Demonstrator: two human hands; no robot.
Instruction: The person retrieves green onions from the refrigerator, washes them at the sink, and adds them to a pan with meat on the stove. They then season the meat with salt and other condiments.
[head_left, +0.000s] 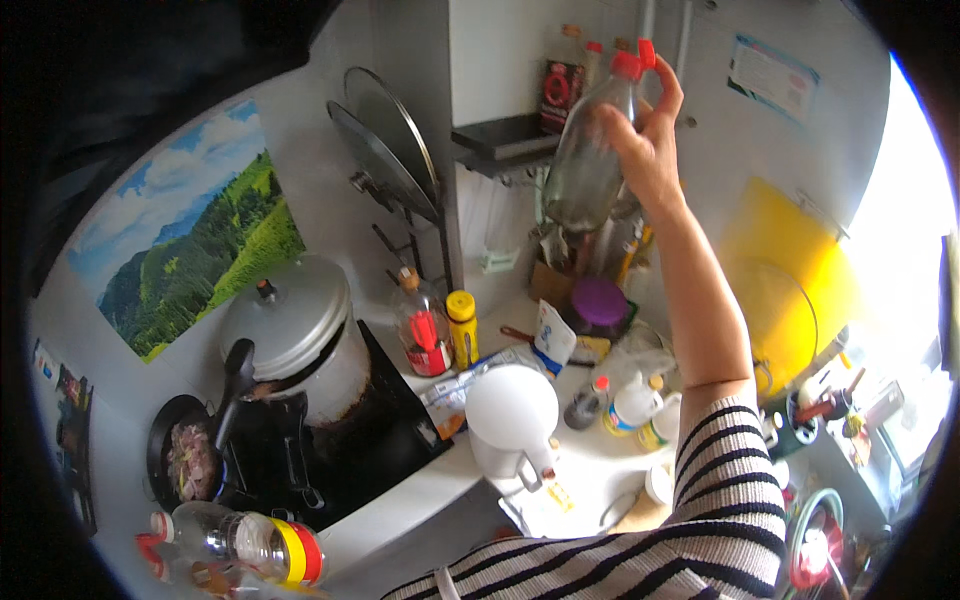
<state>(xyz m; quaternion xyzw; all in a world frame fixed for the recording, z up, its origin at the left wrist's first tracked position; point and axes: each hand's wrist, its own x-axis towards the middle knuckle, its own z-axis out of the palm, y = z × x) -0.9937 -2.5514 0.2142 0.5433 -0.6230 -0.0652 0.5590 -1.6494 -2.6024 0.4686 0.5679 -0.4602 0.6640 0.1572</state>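
My right hand is raised in front of the wall shelf. It grips a large clear bottle by its shoulder and the red handle beside the red cap; the bottle tilts and looks nearly empty. At the lower left, another clear bottle with a red cap and a yellow-and-red label lies sideways in view, close to the camera. A blurred, skin-toned patch shows under it at the picture's rim, but my left hand cannot be made out clearly there.
Sliced meat lies in a black pan beside a lidded metal pot on the black stove. A white pitcher, a glass bottle, a yellow container and a purple lid stand around. A dark shelf juts out.
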